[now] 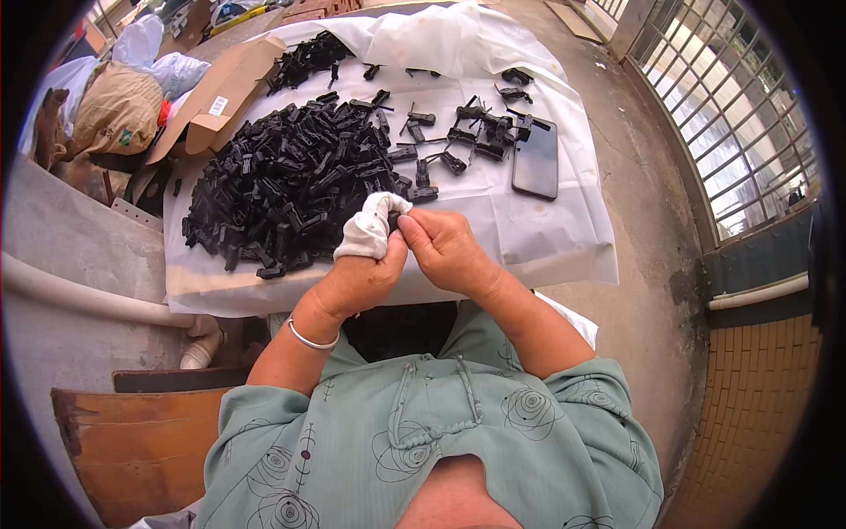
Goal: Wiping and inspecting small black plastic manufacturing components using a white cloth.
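Fingers (413,233) of the left hand (370,266), in white cloth (363,233), and right hand (451,251) pinched what seemed a black part (394,221) near the white sheet (538,236)'s front edge; bare sheet lay rightward

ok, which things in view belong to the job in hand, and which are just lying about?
Likely the job:
black part between left hand and right hand
white cloth around left fingers
part pile
loose parts
sheet under them

Likely lying about:
phone
sack
wood panel
cardboard, role unclear
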A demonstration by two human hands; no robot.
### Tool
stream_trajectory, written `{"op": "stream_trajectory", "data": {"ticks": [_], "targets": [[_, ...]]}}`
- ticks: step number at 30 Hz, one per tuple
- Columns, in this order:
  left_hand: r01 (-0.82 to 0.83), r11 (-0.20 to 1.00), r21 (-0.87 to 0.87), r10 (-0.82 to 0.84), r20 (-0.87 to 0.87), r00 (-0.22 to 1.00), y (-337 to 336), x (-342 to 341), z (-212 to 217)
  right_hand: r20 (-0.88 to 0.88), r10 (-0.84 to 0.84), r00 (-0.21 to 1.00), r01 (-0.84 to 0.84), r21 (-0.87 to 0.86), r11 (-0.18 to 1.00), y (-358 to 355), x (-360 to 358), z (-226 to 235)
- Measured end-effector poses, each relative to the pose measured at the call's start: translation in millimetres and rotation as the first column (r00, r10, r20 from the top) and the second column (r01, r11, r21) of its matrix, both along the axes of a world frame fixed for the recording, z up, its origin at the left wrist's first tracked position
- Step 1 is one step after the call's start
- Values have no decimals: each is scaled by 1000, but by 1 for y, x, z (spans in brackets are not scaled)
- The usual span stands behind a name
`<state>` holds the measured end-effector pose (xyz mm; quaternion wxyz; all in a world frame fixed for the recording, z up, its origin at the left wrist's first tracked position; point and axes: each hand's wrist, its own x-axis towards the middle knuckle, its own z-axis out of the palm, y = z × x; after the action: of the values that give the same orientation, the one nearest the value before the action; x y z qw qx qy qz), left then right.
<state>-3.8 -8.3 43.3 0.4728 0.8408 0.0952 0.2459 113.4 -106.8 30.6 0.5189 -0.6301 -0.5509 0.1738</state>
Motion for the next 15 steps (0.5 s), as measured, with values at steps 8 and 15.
{"op": "stream_trajectory", "data": {"ticks": [8, 15], "targets": [[-329, 736, 592, 312, 136, 940, 46, 6, 12, 135, -121, 984, 145, -190, 971, 15, 30, -15], [-316, 885, 342, 272, 173, 947, 42, 2, -9, 557, -230, 798, 513, -427, 745, 56, 50, -11]]}}
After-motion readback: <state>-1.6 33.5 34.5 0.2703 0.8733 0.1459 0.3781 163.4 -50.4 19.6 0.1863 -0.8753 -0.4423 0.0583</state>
